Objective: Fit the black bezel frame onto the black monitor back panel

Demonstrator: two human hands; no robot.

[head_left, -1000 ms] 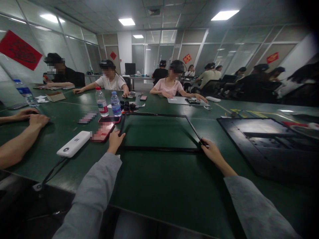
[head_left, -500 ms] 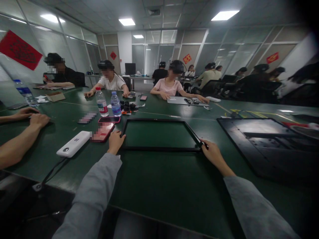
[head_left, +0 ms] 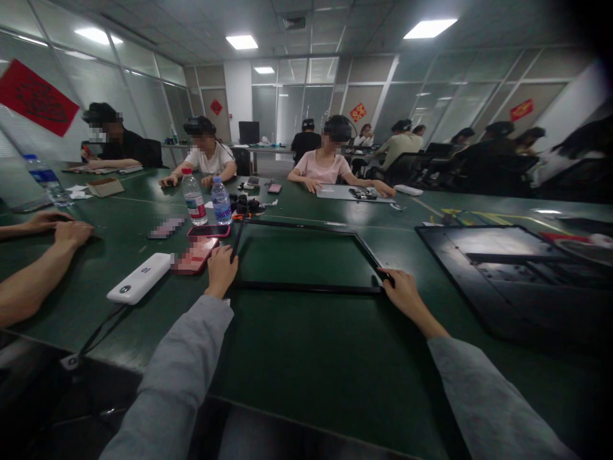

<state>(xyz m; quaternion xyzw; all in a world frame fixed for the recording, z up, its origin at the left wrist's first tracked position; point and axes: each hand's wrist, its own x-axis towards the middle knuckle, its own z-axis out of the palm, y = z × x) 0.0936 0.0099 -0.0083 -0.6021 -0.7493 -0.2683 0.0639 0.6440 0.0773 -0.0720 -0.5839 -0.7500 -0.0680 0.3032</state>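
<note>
A thin black rectangular frame (head_left: 306, 288) lies on the green table (head_left: 306, 364) in front of me. My left hand (head_left: 221, 270) grips its near left corner, fingers closed round the left bar. At the near right corner, my right hand (head_left: 402, 292) is closed on the frame. Both arms wear grey sleeves. The frame's far edge looks slightly lifted off the table.
A red phone (head_left: 195, 254), a white power bank (head_left: 140, 286) with a cable, and two water bottles (head_left: 194, 197) sit left of the frame. A large black panel (head_left: 507, 268) lies at right. Another person's forearms (head_left: 38, 268) rest at left. Several people sit across the table.
The frame's far edge dropped and then rose again slightly, while both hands stayed on its near corners. The view shifted a little.
</note>
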